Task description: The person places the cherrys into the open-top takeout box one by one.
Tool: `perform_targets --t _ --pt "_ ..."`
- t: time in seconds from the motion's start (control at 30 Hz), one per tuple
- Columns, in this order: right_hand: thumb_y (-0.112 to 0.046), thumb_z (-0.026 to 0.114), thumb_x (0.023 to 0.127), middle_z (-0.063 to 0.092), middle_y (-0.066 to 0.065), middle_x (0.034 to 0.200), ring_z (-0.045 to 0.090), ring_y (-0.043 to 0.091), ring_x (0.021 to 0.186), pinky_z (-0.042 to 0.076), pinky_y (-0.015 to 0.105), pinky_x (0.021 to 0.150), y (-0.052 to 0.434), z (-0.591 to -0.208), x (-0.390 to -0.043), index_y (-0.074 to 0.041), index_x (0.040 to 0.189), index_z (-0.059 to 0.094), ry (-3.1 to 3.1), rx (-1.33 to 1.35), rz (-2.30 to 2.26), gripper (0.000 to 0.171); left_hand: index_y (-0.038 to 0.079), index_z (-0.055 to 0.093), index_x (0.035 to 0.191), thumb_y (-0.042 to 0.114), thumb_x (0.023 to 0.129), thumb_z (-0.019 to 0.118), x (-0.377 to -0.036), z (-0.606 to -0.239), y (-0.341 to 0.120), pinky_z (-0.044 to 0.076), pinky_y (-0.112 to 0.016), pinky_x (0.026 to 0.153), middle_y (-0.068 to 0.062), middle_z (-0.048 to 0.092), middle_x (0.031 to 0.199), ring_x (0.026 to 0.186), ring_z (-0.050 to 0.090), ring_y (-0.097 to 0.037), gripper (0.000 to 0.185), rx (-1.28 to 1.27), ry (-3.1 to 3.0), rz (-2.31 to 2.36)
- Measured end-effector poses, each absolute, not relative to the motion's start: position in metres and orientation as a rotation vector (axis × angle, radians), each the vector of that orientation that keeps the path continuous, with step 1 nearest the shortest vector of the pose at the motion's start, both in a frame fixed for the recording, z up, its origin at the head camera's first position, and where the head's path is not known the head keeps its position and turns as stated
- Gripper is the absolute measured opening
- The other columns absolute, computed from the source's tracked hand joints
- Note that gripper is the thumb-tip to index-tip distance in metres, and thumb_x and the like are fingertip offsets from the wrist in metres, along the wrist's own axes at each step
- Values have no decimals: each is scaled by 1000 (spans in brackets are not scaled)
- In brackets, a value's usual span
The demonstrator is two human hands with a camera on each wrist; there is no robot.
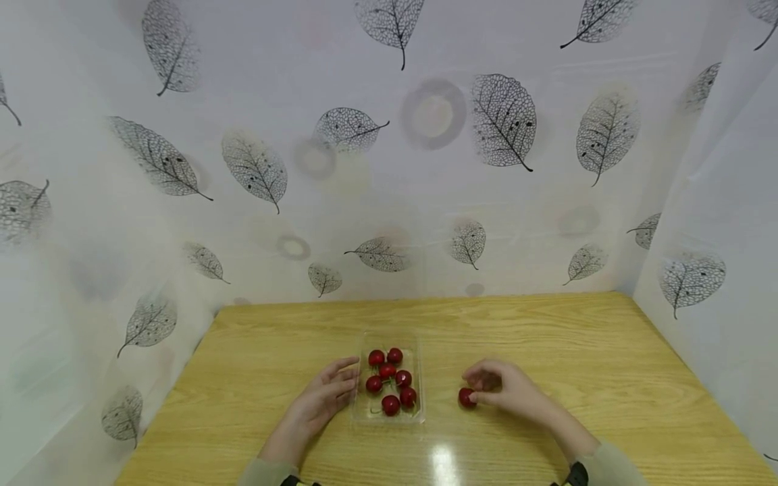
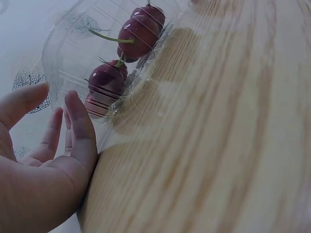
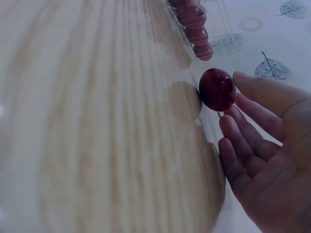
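A clear plastic tray [image 1: 417,413] on the wooden table [image 1: 547,337] holds several dark red cherries [image 1: 389,379]. My left hand [image 1: 322,398] lies flat with straight fingers against the tray's left side. In the left wrist view those fingers [image 2: 77,126] touch the tray wall [image 2: 73,53], with the cherries [image 2: 141,31] behind it. A single cherry [image 1: 467,397] sits on the table right of the tray. My right hand [image 1: 510,391] arches over it. In the right wrist view the thumb and forefinger of my right hand [image 3: 235,102] pinch this cherry [image 3: 217,90].
Leaf-patterned white sheets wall in the table at the back and on both sides. Bare wood lies all round the tray. In the right wrist view the tray [image 3: 221,24] stands a short way beyond the lone cherry.
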State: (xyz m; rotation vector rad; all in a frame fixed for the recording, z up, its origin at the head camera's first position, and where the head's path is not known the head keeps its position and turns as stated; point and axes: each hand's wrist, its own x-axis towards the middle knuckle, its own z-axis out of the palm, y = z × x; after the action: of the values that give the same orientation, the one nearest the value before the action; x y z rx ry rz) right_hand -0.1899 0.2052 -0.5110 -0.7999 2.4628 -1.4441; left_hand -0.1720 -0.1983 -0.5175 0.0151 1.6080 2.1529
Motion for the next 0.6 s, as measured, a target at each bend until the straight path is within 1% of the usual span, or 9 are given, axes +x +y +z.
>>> perform_targets --t 0.13,0.3,0.6 --pt "-12 83 89 74 15 108 68 9 92 59 23 83 206 -513 -189 1 118 72 2439 -795 -1465 33 2 41 156 -2 104 56 -172 -518 -199 55 -21 93 3 62 123 105 65 -5 54 18 1604 2156" --pt "-12 84 89 75 12 105 67 8 91 59 23 82 205 -515 -188 0 118 73 2439 -799 -1469 33 2 41 156 -1 104 57 -173 -517 -197 55 -21 93 3 63 123 105 65 -5 54 25 1604 2160" --pt "-16 85 88 75 9 106 66 5 92 59 24 83 204 -518 -189 -3 116 74 2449 -844 -1423 33 4 46 153 -1 104 58 -172 -517 -197 55 -21 93 3 63 123 105 65 -5 51 42 1585 2170"
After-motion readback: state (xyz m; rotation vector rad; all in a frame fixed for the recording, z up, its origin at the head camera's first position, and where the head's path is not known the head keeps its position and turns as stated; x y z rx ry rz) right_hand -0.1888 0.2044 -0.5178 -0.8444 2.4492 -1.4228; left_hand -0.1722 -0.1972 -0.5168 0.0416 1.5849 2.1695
